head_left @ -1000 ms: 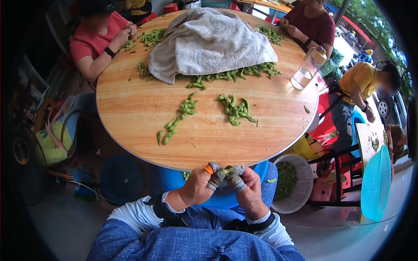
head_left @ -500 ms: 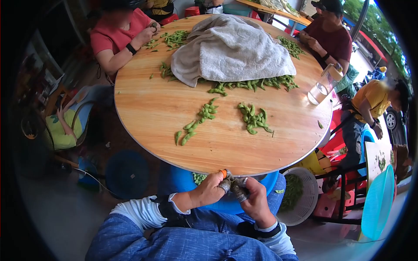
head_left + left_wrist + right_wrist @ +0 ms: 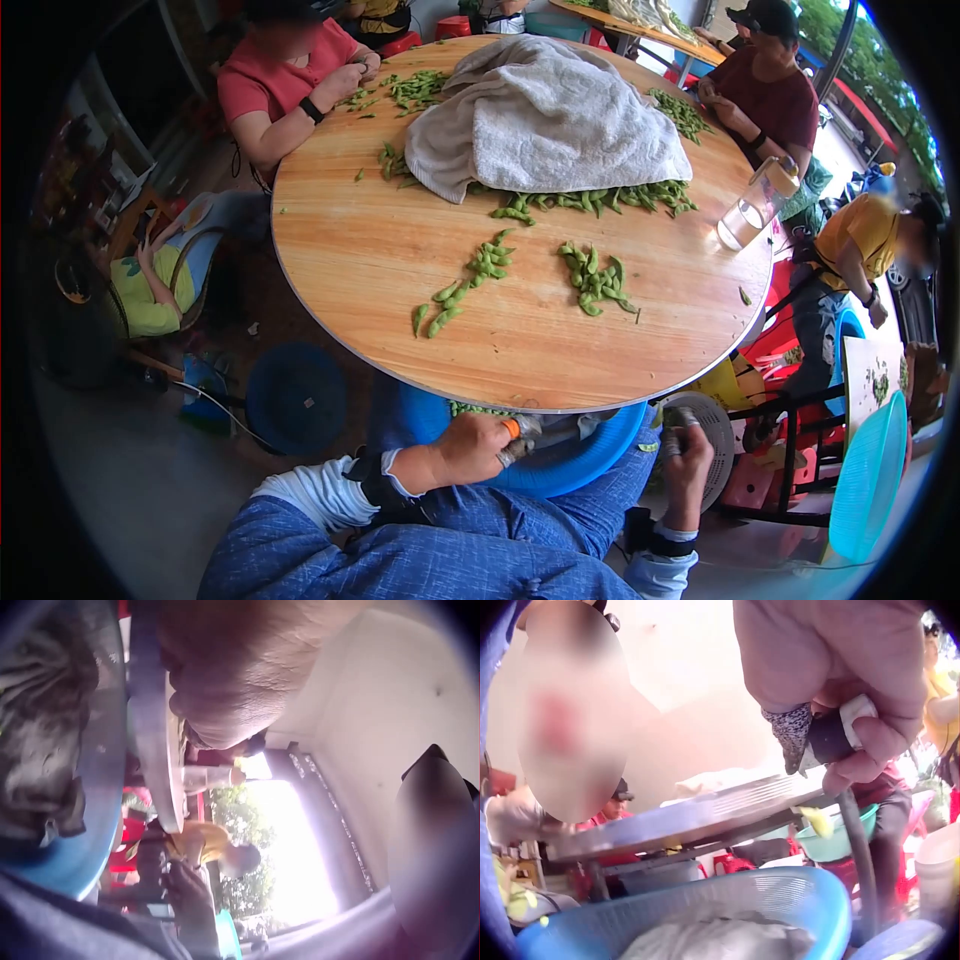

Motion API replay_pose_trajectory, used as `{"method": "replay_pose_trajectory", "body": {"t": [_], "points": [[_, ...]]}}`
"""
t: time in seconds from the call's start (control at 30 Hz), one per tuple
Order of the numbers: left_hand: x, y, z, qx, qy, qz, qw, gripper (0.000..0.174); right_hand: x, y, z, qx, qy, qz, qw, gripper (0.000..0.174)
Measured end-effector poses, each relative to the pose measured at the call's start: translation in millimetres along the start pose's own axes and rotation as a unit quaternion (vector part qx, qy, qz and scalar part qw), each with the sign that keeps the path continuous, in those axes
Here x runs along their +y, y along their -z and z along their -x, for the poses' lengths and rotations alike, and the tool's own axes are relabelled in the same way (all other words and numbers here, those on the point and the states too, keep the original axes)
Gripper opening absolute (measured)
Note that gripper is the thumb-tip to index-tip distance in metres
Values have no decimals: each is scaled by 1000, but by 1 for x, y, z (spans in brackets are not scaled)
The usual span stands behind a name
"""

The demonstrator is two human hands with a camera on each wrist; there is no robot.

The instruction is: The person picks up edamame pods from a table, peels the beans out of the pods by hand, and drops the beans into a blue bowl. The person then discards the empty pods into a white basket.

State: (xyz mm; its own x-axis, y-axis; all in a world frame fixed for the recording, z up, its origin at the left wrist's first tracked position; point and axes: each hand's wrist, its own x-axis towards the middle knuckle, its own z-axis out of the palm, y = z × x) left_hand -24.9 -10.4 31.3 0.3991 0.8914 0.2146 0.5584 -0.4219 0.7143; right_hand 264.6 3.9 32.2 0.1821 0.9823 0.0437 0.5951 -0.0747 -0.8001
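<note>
My left hand (image 3: 462, 450) is over the near side of a blue basin (image 3: 550, 487), its fingers curled toward the thumb. Grey wraps cover its fingertips, with an orange band on one finger; I cannot tell whether anything is between them. Out to the right, my right hand (image 3: 688, 462) overlaps the white basket (image 3: 722, 440). In the right wrist view its thumb wears a speckled wrap, and a pale yellow-green pod shell (image 3: 817, 822) hangs in the air below the fingers, apart from them. Green beans (image 3: 478, 408) and grey crumpled cloth (image 3: 41, 727) lie in the basin.
On the round wooden table (image 3: 400, 270) lie two small groups of green soybean pods (image 3: 597, 282). A grey towel (image 3: 560, 125) covers a larger heap behind. A clear bottle (image 3: 745, 215) stands at the right edge. People sit around the table.
The hands were together at a pod and have parted. My right hand has moved right, over the white basket; my left has stayed over the basin. The head view has shifted.
</note>
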Motion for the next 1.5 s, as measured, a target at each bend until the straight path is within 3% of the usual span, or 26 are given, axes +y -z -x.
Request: {"method": "replay_pose_trajectory", "body": {"t": [0.07, 0.13, 0.2, 0.3, 0.4, 0.5, 0.53, 0.57, 0.63, 0.73, 0.8, 1.0, 1.2, 1.4, 1.47, 1.5], "points": [[-7, 17, -3, 86, -34, -54, 994, 23, 20, 11, 0, 51, 20, 50, 997, 18], [-19, 36, -10, 143, 44, -161, 976, 26, 25, 11, 2, 47, 13, -40, 998, 20], [-20, 62, -26, 134, 196, -248, 939, 27, 26, 9, 2, 35, 14, -91, 995, 21], [-50, 77, -33, 122, 229, -323, 910, 24, 14, -3, 2, 13, 23, -131, 991, 21], [-52, 84, -38, 78, 212, -332, 916, 27, -2, -22, 2, -43, 12, -250, 967, 17], [-43, 80, -40, 52, 167, -248, 953, 21, -40, -38, 7, -136, 21, -296, 945, 19], [-44, 74, -39, 48, 170, -77, 981, 20, -52, -44, 7, -165, 12, -316, 934, 21], [-46, 64, -37, 40, 168, 98, 980, 19, -62, -50, 7, -192, 10, -344, 919, 22], [-37, 49, -34, -1, 197, 397, 897, 16, -77, -61, 6, -242, -20, -401, 884, 25], [-19, 41, -33, -106, 224, 520, 817, 18, -91, -65, 3, -313, -60, -438, 841, 26], [-16, 35, -33, -137, 249, 534, 796, 20, -91, -64, 3, -361, -75, -464, 805, 27], [-9, 33, -40, -202, 259, 576, 749, 24, -81, -62, 7, -365, -106, -465, 800, 22], [-5, 32, -39, -222, 270, 551, 758, 23, -89, -58, 11, -359, -100, -455, 809, 24], [-16, 20, -34, -230, 239, 610, 720, 22, -82, -67, 13, -346, -87, -477, 803, 17], [-6, 14, -34, -144, 139, 406, 891, 19, -77, -70, 12, -327, -104, -484, 805, 16], [1, 13, -35, -94, 83, 290, 949, 17, -75, -72, 11, -319, -121, -489, 803, 16]]}}
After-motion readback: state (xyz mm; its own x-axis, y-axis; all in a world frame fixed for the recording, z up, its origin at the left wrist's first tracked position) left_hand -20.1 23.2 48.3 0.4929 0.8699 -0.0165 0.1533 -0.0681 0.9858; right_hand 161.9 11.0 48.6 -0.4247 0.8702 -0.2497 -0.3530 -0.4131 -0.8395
